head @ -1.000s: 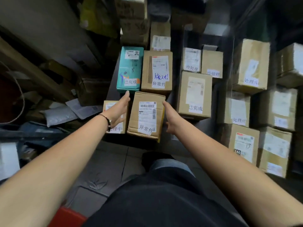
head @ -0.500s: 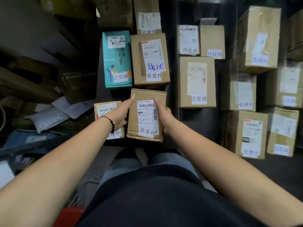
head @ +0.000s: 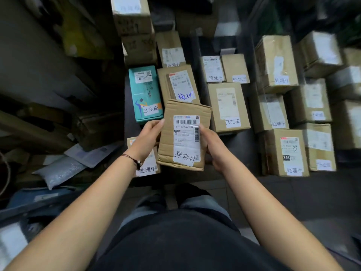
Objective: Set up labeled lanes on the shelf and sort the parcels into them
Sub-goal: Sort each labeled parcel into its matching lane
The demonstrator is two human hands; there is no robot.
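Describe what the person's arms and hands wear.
No sleeves or gloves show: both forearms are bare. Behind the left hand, the wrist wears a thin dark cord bracelet with a small pale bead. The right hand wears nothing visible.

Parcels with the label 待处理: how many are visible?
2. The left parcel and the right parcel stand side by side behind the brown 已完成 box. Blurred labels at far right may hide more.

The dark shelf (head: 241,142) carries a teal parcel (head: 145,92) at its left edge, a scribbled box (head: 178,83) just beside it, a small box (head: 148,170) at the front-left corner, and two little boxes (head: 213,68) behind a taller box (head: 227,106) further right.
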